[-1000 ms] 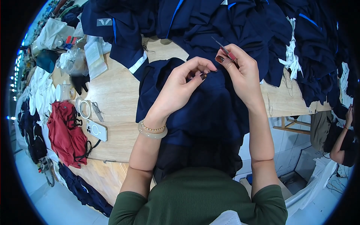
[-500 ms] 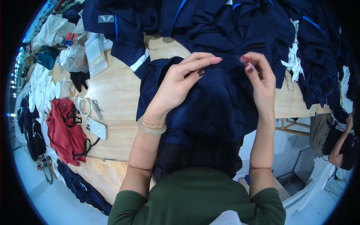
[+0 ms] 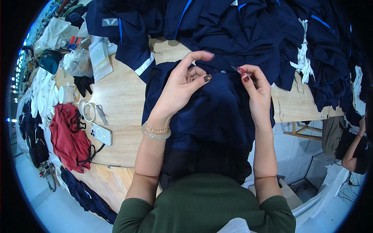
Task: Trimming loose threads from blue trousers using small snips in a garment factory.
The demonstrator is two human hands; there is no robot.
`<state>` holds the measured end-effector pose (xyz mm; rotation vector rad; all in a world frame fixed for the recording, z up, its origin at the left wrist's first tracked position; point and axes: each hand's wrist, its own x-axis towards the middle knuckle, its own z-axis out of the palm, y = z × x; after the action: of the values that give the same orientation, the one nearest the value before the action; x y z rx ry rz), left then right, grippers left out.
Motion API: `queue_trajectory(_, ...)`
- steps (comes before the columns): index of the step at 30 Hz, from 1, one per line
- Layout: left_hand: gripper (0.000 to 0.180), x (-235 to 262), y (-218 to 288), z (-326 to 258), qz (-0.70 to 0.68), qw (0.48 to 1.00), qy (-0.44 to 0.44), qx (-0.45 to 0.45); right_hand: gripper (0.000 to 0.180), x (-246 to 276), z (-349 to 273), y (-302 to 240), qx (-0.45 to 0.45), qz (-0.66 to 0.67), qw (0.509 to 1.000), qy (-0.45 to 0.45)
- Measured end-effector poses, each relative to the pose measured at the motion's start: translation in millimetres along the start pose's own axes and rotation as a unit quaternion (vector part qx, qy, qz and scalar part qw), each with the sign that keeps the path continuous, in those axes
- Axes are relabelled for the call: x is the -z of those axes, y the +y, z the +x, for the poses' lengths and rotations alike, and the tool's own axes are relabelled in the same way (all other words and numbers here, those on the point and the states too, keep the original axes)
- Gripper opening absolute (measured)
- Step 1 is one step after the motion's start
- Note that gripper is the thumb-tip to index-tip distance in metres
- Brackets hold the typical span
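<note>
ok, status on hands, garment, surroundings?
Left hand loosely open over navy garment. Right hand holding small red tool. More dark clothes piled just beyond.

Over on the left of the counter (image 3: 116,97), a crumpled red garment (image 3: 68,136) sprawls by the near edge, and just to its right lies a pale phone (image 3: 101,134) with a ring on its back. A cream ring (image 3: 93,112) sits just beyond the phone, dark threads (image 3: 102,115) to its right. Farther up, here's a small black cloth (image 3: 83,84), then a crinkled clear plastic bag (image 3: 77,64), with a flat, pale packet (image 3: 100,57) right beside it. White cloth (image 3: 42,93) heaps at the far left. Across to the right, a wooden stool frame (image 3: 303,134) stands below the counter, and near the right edge, there's a co-worker's bent arm (image 3: 351,154).
</note>
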<state>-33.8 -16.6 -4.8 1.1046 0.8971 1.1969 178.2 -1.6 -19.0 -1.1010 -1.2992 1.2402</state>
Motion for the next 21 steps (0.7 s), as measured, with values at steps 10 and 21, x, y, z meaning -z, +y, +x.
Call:
queue_trajectory(10,0.045,6,9,-8,0.063,0.990,0.002,0.130,0.018,5,-12,-3,0.025,0.030,0.999,-0.001)
queue_trajectory(21,0.055,-2,20,-6,0.040,0.996,-0.007,0.086,0.021,10,-8,-31,0.173,-0.248,0.953,-0.018)
